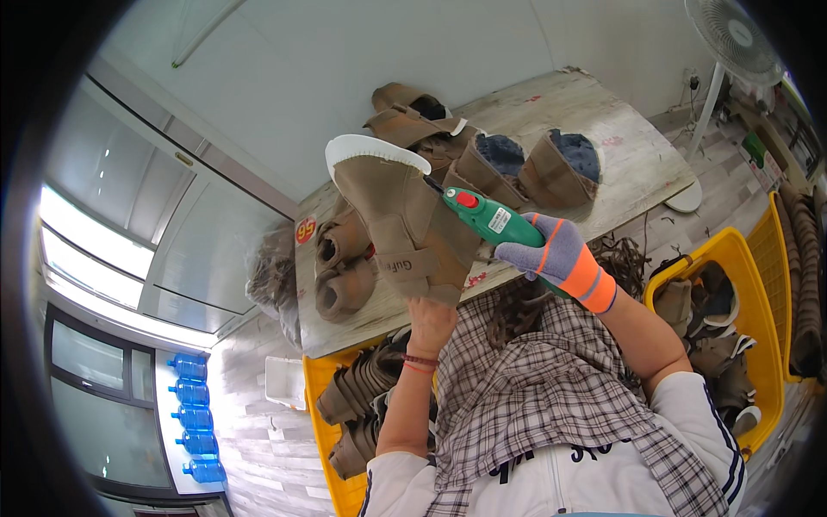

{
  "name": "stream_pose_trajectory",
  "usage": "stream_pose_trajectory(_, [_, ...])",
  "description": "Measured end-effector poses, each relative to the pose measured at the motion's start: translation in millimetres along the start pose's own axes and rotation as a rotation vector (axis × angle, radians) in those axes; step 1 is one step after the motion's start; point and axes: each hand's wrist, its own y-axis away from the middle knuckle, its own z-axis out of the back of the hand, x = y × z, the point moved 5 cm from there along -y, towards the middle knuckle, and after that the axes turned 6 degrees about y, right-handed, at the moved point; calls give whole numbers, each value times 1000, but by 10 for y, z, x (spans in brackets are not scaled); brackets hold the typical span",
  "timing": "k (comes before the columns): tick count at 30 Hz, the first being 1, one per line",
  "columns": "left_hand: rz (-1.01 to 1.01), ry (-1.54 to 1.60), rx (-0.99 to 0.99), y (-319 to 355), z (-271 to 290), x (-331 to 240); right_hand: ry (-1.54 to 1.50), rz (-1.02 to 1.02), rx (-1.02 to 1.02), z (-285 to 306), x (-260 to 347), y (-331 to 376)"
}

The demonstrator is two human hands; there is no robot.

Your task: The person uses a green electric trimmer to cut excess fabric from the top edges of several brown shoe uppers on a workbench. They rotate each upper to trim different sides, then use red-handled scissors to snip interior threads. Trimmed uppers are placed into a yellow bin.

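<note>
My bare left hand [433, 323] holds up a brown boot upper [388, 202] by its lower end, with the fingers hidden in or behind it. A white stitched rim [370, 146] runs round the toe end, and a strap crosses the upper near my hand. In a grey and orange glove, my right hand [560, 258] is closed round a green handheld power tool [495, 217] with a red switch. The tool's dark tip lies close to the right side of the white rim; whether it touches cannot be made out.
Several brown uppers with dark lining [564, 168] stand on the worn table [620, 121], and more rolled ones [345, 293] lie at its left. Yellow crates [758, 302] of uppers flank me. A fan [732, 34] stands far right; blue water bottles [191, 394] line the left.
</note>
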Motion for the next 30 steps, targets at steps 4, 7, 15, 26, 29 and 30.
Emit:
stream_pose_trajectory(4, [14,-51,117,59,-68,-4,-180,-40,24,-12,-33,-41])
stream_pose_trajectory(7, [24,-23,119,76,-28,-60,-218,-51,3,-9,-115,-109])
stream_pose_trajectory(15, [168,44,-144,-16,289,732,-168,-29,-154,376,-307,-157])
stream_pose_trajectory(26, [272,68,-592,-835,100,1289,-77,-166,-290,769,-705,96])
stream_pose_trajectory(29, [970,1137,-490,-325,-1038,1603,-52,-167,-290,745,-802,73])
stream_pose_trajectory(30, [1107,1536,-417,-231,-1408,1589,-44,-162,-286,743,-828,68])
